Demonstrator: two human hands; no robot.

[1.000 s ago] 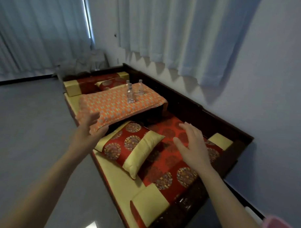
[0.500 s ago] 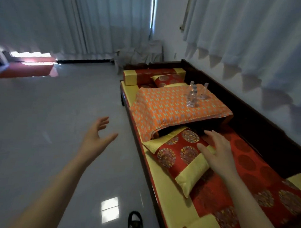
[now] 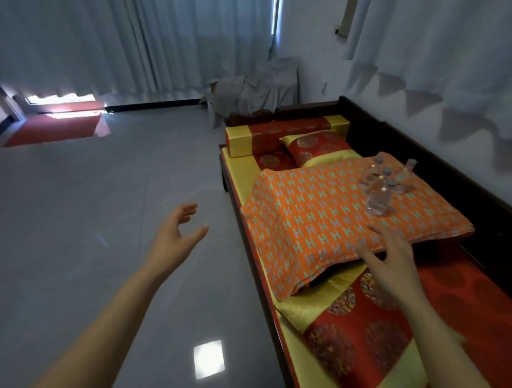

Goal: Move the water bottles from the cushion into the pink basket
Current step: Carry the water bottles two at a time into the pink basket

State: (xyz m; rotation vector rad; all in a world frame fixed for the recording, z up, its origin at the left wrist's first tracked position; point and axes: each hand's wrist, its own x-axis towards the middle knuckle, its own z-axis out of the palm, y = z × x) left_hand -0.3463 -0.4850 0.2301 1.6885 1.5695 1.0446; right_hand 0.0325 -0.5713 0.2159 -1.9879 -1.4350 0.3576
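On the far right corner of the orange cushion [image 3: 320, 222], the water bottles [image 3: 380, 186] stand upright in a tight cluster, close to the edge nearest the dark bed frame [image 3: 396, 140]. Your right hand [image 3: 391, 265] hovers open with its fingers spread over the cushion's near edge, short of the bottles. Your left hand [image 3: 176, 234] is open too, loosely curved, out over the floor [image 3: 87, 246] and holding nothing.

The likeliest slip is a knock. The bottles are packed together, so fingers closing round the nearest one will probably brush its neighbours. The cushion looks soft, so any bottle you nudge may topple and roll towards the frame or off the side. If you lean your weight on the cushion, the whole cluster could tilt. The clear plastic is also hard to see in this dim light, so you may misjudge your reach. The pink basket is out of sight, which means you will have to turn while carrying. If you take more than one bottle at a time, one may slide from your grip.
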